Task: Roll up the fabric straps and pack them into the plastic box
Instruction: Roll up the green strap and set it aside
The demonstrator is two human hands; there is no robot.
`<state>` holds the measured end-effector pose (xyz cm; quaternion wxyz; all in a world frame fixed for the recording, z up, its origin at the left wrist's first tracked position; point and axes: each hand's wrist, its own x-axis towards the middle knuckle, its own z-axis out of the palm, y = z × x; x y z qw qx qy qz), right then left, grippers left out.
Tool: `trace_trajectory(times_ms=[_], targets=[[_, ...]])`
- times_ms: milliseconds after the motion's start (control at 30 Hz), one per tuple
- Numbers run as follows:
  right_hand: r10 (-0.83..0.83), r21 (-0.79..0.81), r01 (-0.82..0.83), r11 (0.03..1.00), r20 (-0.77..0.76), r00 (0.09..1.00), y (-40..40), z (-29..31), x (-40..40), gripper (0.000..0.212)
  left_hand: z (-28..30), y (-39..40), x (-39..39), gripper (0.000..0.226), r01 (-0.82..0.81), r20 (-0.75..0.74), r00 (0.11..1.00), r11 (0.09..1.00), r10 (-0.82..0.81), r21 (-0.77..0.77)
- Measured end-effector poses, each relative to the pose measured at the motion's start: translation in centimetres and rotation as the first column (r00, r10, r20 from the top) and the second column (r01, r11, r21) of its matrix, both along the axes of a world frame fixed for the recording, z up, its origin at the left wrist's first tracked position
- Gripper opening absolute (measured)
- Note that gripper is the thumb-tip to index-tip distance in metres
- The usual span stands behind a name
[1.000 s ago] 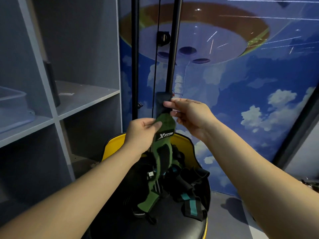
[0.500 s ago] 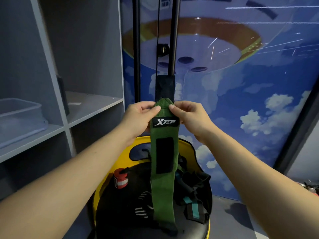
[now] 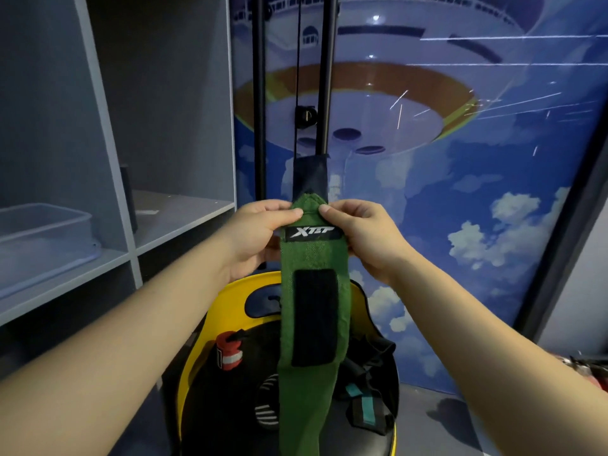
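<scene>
The green strap (image 3: 311, 327) hangs straight down, long axis vertical, its top end pinched between the thumbs and curled fingers of the left hand (image 3: 260, 235) and right hand (image 3: 368, 238). Below it a yellow-rimmed stool (image 3: 204, 350) holds more straps, while the plastic box (image 3: 42, 235) sits on a grey shelf (image 3: 184, 209) beside a blue sky mural (image 3: 460, 192).

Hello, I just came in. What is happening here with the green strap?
A person holds a green strap up by its top end, the left hand and right hand each pinching one corner. It hangs unrolled over a yellow-backed seat where more straps and a red rolled strap lie. The plastic box waits on the shelf at left.
</scene>
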<state>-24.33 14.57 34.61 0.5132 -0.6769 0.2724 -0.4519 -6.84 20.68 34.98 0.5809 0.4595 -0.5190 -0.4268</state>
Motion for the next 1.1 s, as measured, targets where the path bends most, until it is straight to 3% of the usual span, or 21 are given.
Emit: trace_trajectory(times_ms=[233, 433, 733, 1100], targets=[[-0.071, 0.085, 0.088, 0.993, -0.181, 0.981, -3.8, -8.5, 2.5, 0.016, -9.2, -4.3, 2.0, 0.016, -0.151, 0.027, 0.988, 0.97, 0.149, 0.192], [-0.099, 0.224, 0.146, 0.964, -0.21, 0.973, -8.5, -15.0, 4.4, 0.021, -15.6, -9.0, 3.2, 0.007, -0.196, 0.023, 0.98, 0.944, 0.197, 0.265], [-0.09, 0.228, 0.147, 0.963, -0.246, 0.965, -13.7, -19.0, 6.3, 0.018, -20.7, -14.3, 5.1, 0.014, -0.204, 0.007, 0.977, 0.935, 0.211, 0.29], [-0.175, 0.158, 0.271, 0.95, -0.452, 0.875, -20.2, -27.1, 4.1, 0.005, -27.4, -17.2, 7.0, 0.006, -0.289, 0.013, 0.953, 0.893, 0.304, 0.345]])
